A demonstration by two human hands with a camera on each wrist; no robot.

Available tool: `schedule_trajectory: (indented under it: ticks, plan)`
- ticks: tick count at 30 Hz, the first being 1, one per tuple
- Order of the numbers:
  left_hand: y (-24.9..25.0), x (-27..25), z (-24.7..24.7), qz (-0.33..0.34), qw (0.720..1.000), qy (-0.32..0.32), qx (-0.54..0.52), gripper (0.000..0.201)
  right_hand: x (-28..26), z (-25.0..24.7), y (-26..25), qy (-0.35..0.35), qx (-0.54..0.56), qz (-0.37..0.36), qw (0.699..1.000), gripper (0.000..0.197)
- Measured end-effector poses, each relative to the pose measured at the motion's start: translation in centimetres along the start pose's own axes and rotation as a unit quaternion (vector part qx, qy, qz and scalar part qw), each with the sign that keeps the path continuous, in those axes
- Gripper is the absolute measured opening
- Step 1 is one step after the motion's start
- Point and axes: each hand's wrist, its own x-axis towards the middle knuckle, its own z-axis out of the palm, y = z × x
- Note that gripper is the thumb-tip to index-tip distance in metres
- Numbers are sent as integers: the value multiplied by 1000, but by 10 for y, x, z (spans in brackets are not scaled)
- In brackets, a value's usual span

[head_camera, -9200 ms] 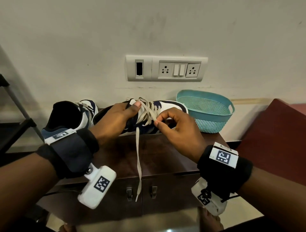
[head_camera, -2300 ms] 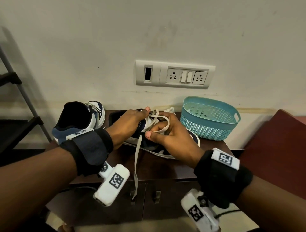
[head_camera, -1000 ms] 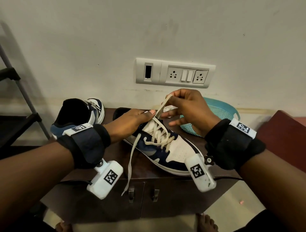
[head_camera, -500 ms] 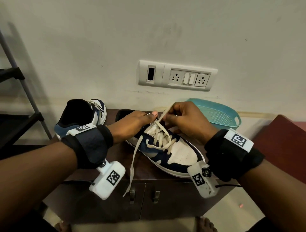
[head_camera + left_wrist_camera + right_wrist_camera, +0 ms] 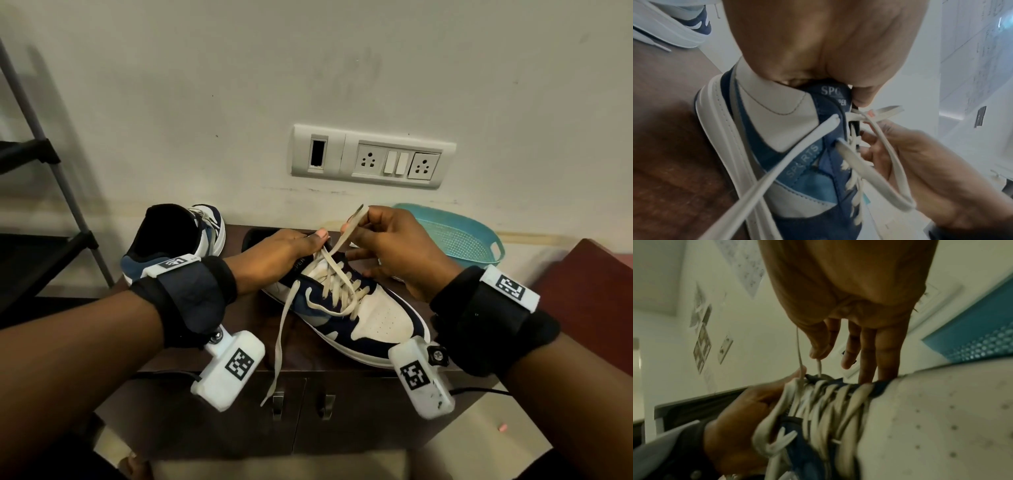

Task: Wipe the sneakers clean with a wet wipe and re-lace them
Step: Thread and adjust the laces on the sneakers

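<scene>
Head view: right hand (image 5: 397,253) pinches flat woven lace (image 5: 346,233).

Your left hand (image 5: 287,250) reaches forward, palm down, fingers curled round the sneaker's (image 5: 373,318) collar, thumb tip beside your right hand (image 5: 397,253). Your right hand is raised just beyond it, thumb and forefinger pinching the lace (image 5: 346,233); the other fingers seem to point loosely downward. Both forearms angle inward.
</scene>
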Motion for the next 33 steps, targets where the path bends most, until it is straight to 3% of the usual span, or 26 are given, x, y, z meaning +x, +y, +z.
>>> schedule_trajectory:
  ticks: [3, 5, 11, 14, 16, 20, 24, 29, 31, 33]
  plan:
    - [1, 0, -2, -48, 997, 4, -53, 63, -3, -4, 2, -24, -53, -68, 996, 6]
    - [3, -2, -4, -77, 991, 16, -111, 60, -7, -8, 4, -11, -42, -84, 996, 13]
    - [6, -1, 1, -63, 962, 72, -256, 49, -15, -17, 9, 143, -99, -129, 976, 28]
    - [5, 0, 9, -44, 950, 65, -304, 47, -24, -13, 6, 186, -125, -196, 955, 20]
    - [5, 1, 13, -37, 947, 68, -313, 47, -28, -7, 6, 146, -156, -211, 954, 11]
    - [5, 2, 16, -45, 946, 80, -311, 46, -30, 17, 20, -14, -244, -125, 962, 38]
    - [-1, 5, 15, -60, 946, 75, -310, 46, -25, 36, 33, -28, -300, -104, 948, 44]
    - [4, 2, 18, -46, 952, 99, -287, 44, -24, 44, 34, -34, -331, -120, 935, 35]
    - [6, 3, 16, -39, 949, 102, -297, 45, -29, 46, 31, -77, -317, -139, 935, 36]
    - [9, 2, 13, -37, 942, 105, -315, 48, -43, 52, 26, -177, -329, -167, 912, 28]
